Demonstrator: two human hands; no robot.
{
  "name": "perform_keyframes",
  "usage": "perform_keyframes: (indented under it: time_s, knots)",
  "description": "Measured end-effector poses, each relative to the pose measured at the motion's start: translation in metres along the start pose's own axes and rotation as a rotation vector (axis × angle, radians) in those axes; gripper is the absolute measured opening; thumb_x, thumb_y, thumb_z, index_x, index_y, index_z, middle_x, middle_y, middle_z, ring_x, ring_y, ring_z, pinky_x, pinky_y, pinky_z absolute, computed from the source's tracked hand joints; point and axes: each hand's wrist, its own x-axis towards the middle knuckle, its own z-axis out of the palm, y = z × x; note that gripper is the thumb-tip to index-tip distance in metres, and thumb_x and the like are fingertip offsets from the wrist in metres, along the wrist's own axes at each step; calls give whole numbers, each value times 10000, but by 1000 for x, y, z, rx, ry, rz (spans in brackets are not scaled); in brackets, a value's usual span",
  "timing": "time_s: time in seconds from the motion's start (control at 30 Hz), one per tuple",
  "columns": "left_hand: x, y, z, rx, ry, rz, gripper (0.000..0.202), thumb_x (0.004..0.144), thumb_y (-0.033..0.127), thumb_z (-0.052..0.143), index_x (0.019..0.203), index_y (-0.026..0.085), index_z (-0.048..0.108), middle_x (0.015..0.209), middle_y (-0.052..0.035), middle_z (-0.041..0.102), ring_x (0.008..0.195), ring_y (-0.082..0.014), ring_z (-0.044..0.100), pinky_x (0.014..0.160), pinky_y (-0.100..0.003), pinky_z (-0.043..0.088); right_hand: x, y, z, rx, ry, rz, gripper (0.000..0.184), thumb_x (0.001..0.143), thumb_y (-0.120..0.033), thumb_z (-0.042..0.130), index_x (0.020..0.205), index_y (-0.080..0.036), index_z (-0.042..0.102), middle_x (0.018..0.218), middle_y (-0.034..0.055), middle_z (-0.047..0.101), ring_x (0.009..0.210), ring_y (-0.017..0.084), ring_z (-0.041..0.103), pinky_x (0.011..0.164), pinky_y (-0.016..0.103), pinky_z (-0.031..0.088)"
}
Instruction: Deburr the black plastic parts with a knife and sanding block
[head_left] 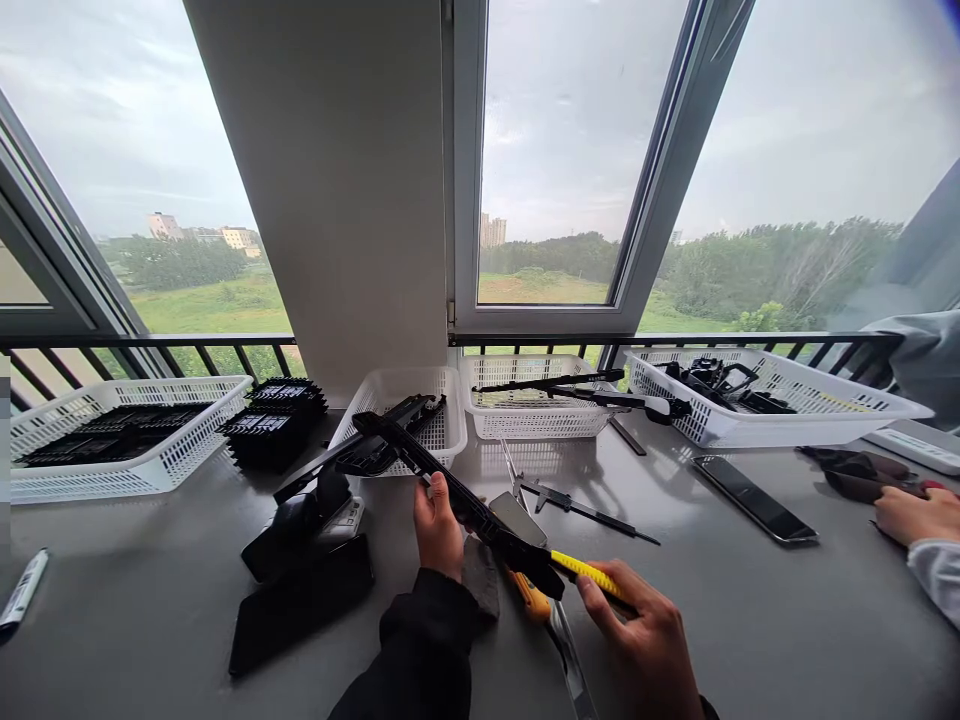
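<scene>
My left hand (439, 535) is closed around a long black plastic part (457, 500), which slants across the middle of the view. Its far end overlaps other black parts (375, 455) by a white basket. My right hand (645, 625) grips a yellow utility knife (589, 572) against the near end of the part; its blade cannot be made out. Beneath the part lie an orange-handled tool (532, 600), a metal ruler (574, 675) and a grey block (481, 580). A black caliper (581, 508) rests just beyond.
White baskets (397, 375) (536, 428) (765, 432) (127, 483) line the window side, several holding black parts. Stacked black pieces (274, 425), a dark phone (304, 605), another phone (754, 498) and a marker (26, 590) lie around. At right is another person's hand (915, 512).
</scene>
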Motion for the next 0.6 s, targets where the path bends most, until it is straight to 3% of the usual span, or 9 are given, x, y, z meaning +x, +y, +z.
perform_keyframes:
  time_s: [0.2,0.6]
  knots:
    - [-6,3,4,-19,-58,-26,585,807,833,662,862,264,537,592,83,489,462,-138,494,474,-290,410,1,0,0,-11,49,2,472,948,-669,654,862,-229,803,831,45,784,727,228,718,694,264,556]
    - [-7,8,4,-27,-47,25,608,774,828,709,901,246,586,663,50,537,572,-164,558,541,-301,474,3,-8,-3,-21,16,-45,460,956,-642,654,814,-233,807,793,30,772,715,211,727,689,250,549]
